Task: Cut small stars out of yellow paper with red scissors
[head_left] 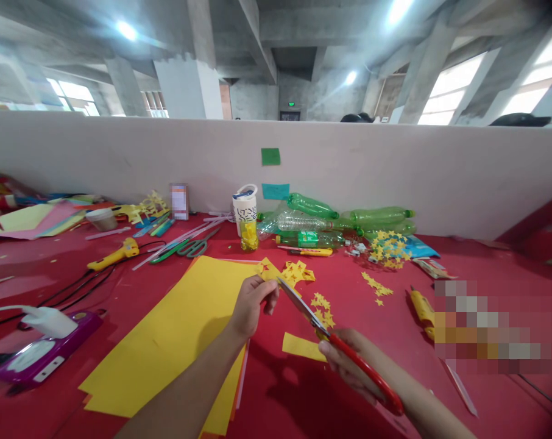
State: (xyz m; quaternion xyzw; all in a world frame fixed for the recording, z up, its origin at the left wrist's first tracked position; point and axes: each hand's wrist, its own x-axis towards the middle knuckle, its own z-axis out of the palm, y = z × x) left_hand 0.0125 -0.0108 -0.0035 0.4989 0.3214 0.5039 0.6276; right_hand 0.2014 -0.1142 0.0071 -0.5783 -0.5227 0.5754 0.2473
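My left hand (253,305) pinches a small piece of yellow paper (270,271) and holds it above the red table. My right hand (349,363) grips red-handled scissors (344,347) whose blades point up and left, with the tips at the paper piece. A large yellow sheet (175,335) lies flat under my left forearm. A yellow offcut (303,346) lies just left of my right hand. Several cut yellow stars (322,308) are scattered beyond the blades.
Green plastic bottles (344,219) lie at the white partition, with a star pile (388,247), a white cup (245,207) and a small jar (249,236). Green scissors (184,247), a yellow glue gun (116,255) and a purple device (42,353) lie left. Another glue gun (423,311) lies right.
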